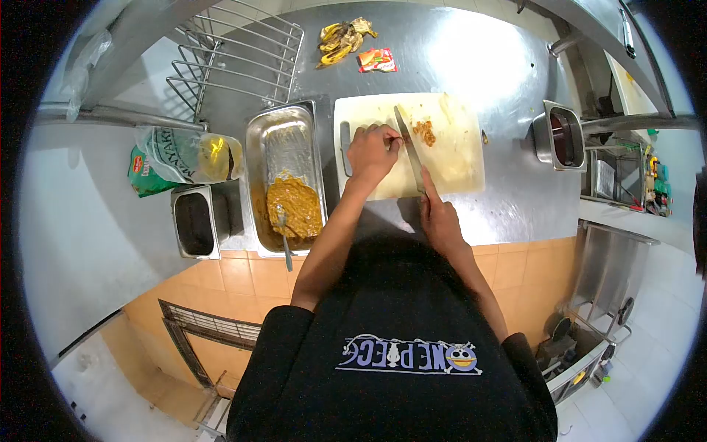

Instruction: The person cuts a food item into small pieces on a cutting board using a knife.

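Chopped brown food (424, 133) lies in a small pile on the cutting board (453, 166), right of its middle and toward the far edge. Just left of the pile is the knife (410, 147), its tip toward the board's far edge. The right hand (442, 221) is closed around the handle at the near edge. The left hand (372, 152) is beside the blade, fingers bent and drawn together; whether they pinch anything cannot be told. Left of the board, a metal tray (291, 151) holds mash (294, 200) and a spoon (286, 239). Banana peels (342, 40) and a packet (378, 60) lie near the table's (515, 202) far edge.
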The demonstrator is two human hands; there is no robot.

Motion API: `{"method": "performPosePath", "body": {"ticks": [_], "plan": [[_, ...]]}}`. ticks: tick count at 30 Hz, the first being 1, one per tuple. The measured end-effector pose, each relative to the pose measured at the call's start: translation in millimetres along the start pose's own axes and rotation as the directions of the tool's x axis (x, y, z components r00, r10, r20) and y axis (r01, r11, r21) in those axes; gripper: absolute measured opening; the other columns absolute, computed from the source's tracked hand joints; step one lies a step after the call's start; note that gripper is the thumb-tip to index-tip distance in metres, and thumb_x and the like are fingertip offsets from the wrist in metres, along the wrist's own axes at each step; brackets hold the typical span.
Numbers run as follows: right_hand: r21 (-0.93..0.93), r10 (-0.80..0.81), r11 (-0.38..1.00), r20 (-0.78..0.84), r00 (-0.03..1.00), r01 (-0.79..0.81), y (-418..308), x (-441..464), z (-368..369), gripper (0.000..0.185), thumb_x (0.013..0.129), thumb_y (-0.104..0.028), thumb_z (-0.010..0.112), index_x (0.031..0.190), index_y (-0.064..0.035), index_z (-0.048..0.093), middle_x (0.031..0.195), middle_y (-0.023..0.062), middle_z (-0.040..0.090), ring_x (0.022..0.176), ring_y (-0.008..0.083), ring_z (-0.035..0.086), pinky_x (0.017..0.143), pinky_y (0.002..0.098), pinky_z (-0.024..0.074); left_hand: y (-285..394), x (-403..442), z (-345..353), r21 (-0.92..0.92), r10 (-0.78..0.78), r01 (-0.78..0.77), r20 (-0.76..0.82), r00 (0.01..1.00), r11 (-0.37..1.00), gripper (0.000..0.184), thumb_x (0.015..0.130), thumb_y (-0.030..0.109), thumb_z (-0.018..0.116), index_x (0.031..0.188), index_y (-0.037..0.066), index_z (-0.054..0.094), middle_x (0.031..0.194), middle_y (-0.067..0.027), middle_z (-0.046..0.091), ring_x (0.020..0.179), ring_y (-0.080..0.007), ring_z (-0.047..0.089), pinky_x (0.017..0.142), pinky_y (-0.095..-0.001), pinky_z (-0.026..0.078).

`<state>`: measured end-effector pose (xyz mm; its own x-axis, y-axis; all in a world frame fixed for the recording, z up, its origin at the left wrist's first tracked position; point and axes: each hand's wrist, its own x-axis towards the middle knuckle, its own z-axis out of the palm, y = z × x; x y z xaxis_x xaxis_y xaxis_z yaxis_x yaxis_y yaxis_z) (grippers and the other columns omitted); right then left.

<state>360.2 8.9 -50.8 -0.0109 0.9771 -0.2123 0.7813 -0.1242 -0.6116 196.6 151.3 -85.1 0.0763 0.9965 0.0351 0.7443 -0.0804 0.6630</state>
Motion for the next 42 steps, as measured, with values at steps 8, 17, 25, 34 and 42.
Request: {"method": "performPosePath", "body": {"ticks": [8, 17, 25, 34, 42], "plan": [[-0.164, -0.036, 0.986, -0.030, 0.999, 0.031, -5.6, 5.3, -16.5, 0.066, 0.106, -0.018, 0.053, 0.168, -0.0253, 0.029, 0.064, 0.0259, 0.064, 0.063, 0.0479, 0.066, 0.061, 0.0577, 0.0538, -1.1, 2.0, -4.6, -0.015, 0.022, -0.021, 0.044, 0.999, 1.000, 0.014, 0.088, 0.030, 0.080, 0.097, 0.019, 0.077, 0.100, -0.0023, 0.076, 0.098, -0.0303, 0.068, 0.087, -0.0431, 0.056], [-0.120, -0.030, 0.993, -0.103, 0.994, 0.018, 14.5, 7.2, -13.3, 0.063, 0.105, -0.016, 0.055, 0.165, -0.0233, 0.037, 0.074, 0.0241, 0.067, 0.064, 0.0442, 0.065, 0.066, 0.0522, 0.0535, -4.4, 1.5, -4.3, -0.046, 0.005, -0.003, 0.048, 0.999, 0.999, 0.017, 0.089, 0.032, 0.080, 0.099, 0.017, 0.079, 0.103, -0.0034, 0.077, 0.104, -0.0266, 0.070, 0.090, -0.0418, 0.056], [0.002, -0.118, 0.993, -0.125, 0.985, 0.119, 10.3, -0.8, -6.4, 0.066, 0.104, -0.012, 0.055, 0.166, -0.0224, 0.035, 0.075, 0.0264, 0.066, 0.065, 0.0471, 0.063, 0.067, 0.0545, 0.0520, -5.3, 1.2, -5.5, -0.062, 0.001, 0.003, 0.064, 0.998, 0.998, 0.021, 0.089, 0.034, 0.081, 0.102, 0.017, 0.079, 0.101, -0.0037, 0.078, 0.098, -0.0263, 0.072, 0.089, -0.0409, 0.056], [0.037, -0.102, 0.994, -0.094, 0.990, 0.105, 15.0, -1.1, 7.8, 0.066, 0.104, -0.014, 0.055, 0.166, -0.0243, 0.033, 0.071, 0.0279, 0.064, 0.065, 0.0486, 0.063, 0.066, 0.0569, 0.0513, -8.3, 1.2, -1.2, -0.091, -0.009, 0.016, 0.072, 0.997, 0.996, 0.016, 0.088, 0.031, 0.080, 0.099, 0.018, 0.079, 0.102, 0.0009, 0.078, 0.104, -0.0269, 0.066, 0.092, -0.0407, 0.055], [-0.141, -0.065, 0.988, -0.068, 0.996, 0.055, 16.7, 6.0, -12.7, 0.065, 0.105, -0.018, 0.055, 0.166, -0.0240, 0.035, 0.075, 0.0269, 0.066, 0.066, 0.0477, 0.064, 0.067, 0.0565, 0.0523, -4.6, -2.6, -4.2, -0.043, 0.023, -0.020, 0.060, 0.998, 0.999, 0.018, 0.089, 0.030, 0.080, 0.101, 0.016, 0.080, 0.103, -0.0034, 0.079, 0.102, -0.0287, 0.069, 0.090, -0.0416, 0.056]]}}
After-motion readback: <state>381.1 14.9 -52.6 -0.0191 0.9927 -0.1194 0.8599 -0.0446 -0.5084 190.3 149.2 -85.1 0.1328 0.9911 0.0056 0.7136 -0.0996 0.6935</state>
